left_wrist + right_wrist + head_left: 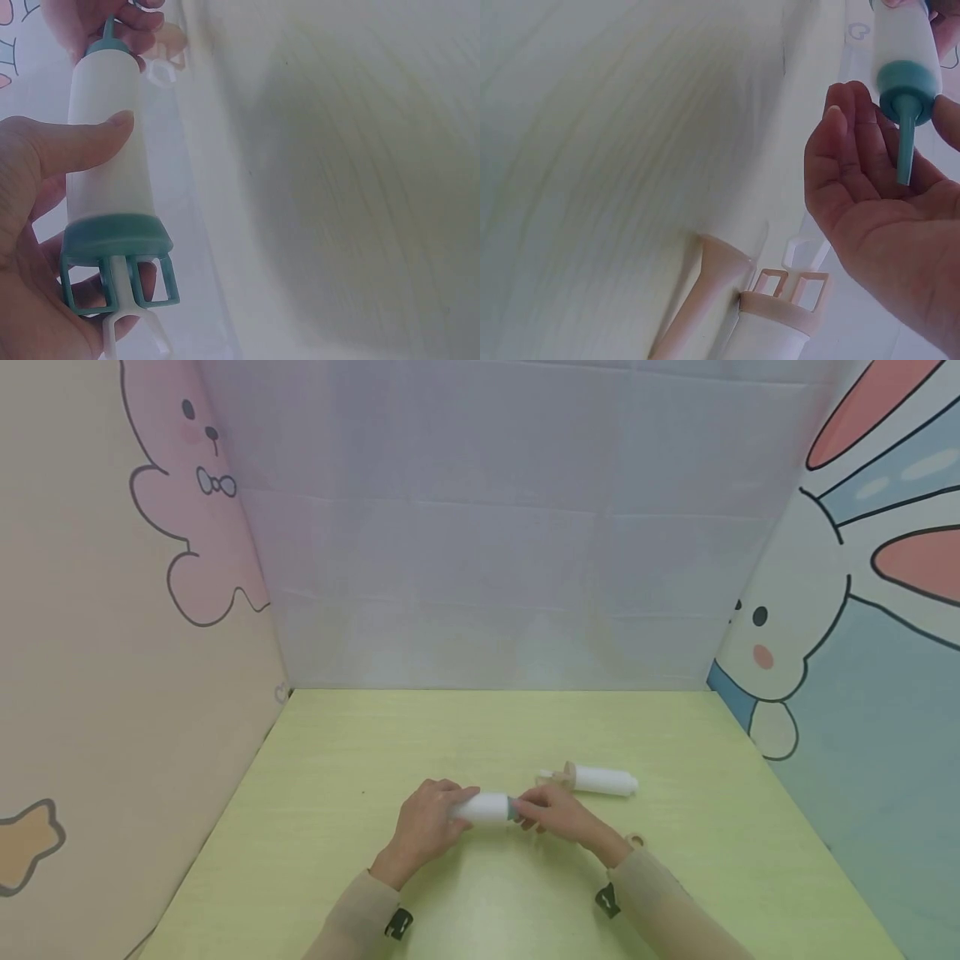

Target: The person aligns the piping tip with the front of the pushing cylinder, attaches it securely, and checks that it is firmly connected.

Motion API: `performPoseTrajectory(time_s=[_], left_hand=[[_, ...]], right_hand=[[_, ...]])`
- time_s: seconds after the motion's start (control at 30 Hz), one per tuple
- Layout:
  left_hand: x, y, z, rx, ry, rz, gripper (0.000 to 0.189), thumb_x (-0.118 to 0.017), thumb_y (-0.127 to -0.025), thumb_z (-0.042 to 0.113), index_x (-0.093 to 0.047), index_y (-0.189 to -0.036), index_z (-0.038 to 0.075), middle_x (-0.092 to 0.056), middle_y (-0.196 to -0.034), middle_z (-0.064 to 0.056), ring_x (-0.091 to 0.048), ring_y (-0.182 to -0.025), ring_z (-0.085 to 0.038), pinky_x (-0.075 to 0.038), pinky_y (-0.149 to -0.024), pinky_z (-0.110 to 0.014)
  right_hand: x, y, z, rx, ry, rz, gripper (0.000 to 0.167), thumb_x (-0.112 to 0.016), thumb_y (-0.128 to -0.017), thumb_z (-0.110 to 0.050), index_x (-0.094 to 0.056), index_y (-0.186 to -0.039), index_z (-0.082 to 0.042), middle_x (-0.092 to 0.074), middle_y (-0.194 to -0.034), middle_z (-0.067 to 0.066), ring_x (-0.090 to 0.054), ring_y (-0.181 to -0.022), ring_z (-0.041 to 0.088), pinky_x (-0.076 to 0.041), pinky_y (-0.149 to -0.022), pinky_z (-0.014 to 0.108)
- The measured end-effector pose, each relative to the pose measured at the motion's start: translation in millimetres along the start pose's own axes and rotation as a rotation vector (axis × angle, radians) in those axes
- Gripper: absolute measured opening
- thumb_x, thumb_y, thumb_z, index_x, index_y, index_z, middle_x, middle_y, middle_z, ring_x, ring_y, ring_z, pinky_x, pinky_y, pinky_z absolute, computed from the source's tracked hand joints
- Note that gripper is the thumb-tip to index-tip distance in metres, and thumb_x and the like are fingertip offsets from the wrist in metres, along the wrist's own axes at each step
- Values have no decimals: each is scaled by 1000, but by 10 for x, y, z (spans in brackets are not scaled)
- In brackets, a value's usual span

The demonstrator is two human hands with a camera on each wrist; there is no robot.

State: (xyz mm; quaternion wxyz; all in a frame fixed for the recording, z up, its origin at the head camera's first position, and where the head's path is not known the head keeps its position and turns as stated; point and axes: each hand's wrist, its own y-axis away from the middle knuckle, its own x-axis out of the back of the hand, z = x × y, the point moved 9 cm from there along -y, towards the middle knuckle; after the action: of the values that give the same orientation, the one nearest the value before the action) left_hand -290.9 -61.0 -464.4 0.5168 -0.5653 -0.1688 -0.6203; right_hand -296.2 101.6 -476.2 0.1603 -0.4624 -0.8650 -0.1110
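Observation:
An icing syringe with a white barrel lies level between the two hands above the table. My left hand grips the barrel, its thumb laid across it in the left wrist view. At that end are a teal collar with square finger loops and a white plunger handle. My right hand pinches the teal nozzle cap at the other end, thumb on one side and fingers on the other. Its slim nozzle tube points toward the right palm.
A second icing syringe, white with beige-pink fittings, lies on the yellow-green table beyond the right hand. A beige-pink flared piece lies beside it. Behind stands a pale curtain, with cartoon-printed walls at both sides.

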Motion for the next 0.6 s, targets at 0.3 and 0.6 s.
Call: performPoseTrajectory(time_s=[0.3, 0.6], left_hand=[[-1, 0, -8, 0, 7, 4, 46, -84, -70, 24, -72, -114, 23, -67, -103, -2, -60, -90, -26, -51, -65, -40], [-8, 7, -34, 13, -9, -11, 45, -84, -71, 26, -72, -114, 23, -66, -103, -2, -59, -90, -26, -51, -64, -40]], right_hand=[[28, -103, 289, -34, -85, 98, 28, -57, -97, -22, -57, -112, 2, -66, -101, 14, -65, -85, 32, -53, -71, 44], [29, -111, 276, 4, -79, 81, 29, -71, -88, -16, -61, -110, 0, -64, -104, 12, -64, -91, 29, -53, -74, 37]])
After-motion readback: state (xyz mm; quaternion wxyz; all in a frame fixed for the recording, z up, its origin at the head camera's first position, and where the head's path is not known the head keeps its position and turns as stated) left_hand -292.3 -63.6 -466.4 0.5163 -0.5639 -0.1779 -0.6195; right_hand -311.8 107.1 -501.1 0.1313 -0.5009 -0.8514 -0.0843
